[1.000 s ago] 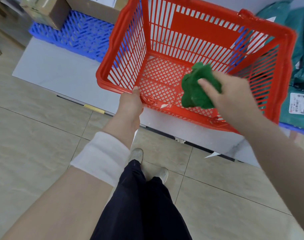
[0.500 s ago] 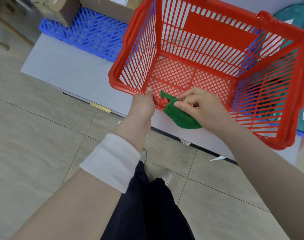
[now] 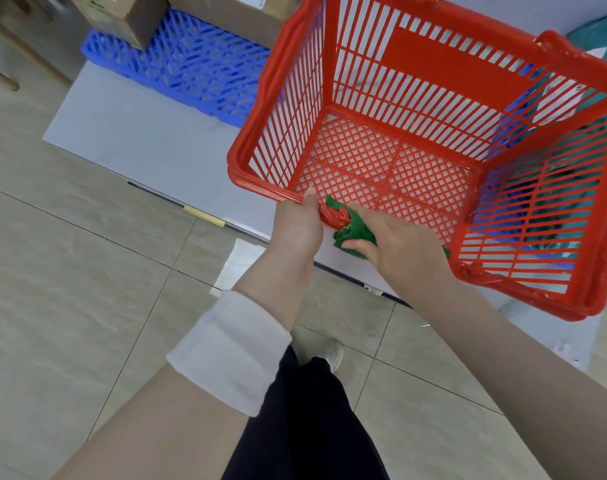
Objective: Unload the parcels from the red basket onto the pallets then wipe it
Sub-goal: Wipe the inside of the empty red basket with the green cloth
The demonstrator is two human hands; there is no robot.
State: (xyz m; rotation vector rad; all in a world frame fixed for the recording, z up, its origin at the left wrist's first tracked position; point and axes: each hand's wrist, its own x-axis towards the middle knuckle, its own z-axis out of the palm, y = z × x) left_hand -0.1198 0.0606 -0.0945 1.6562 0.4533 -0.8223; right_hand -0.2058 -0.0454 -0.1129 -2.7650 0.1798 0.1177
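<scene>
The red basket [image 3: 433, 81] is held up off the floor, tilted toward me, with nothing inside it. My left hand [image 3: 296, 225] grips its near rim at the left corner. My right hand [image 3: 395, 244] holds a green cloth [image 3: 355, 233] wrapped over that same near rim, just right of the left hand. Cardboard parcels [image 3: 128, 19] sit on a blue pallet [image 3: 187, 67] at the upper left. Teal bagged parcels [image 3: 596, 32] show behind the basket at the right.
A pale grey board [image 3: 149, 140] lies on the beige tiled floor [image 3: 70, 289] under the pallets. My dark trousers [image 3: 305, 420] and a shoe [image 3: 331, 353] are below the basket. A scrap of paper [image 3: 238, 265] lies on the floor near the board's edge.
My right hand brought the green cloth from inside the basket to its near rim and slid it along beside the left hand. The basket has shifted right in view.
</scene>
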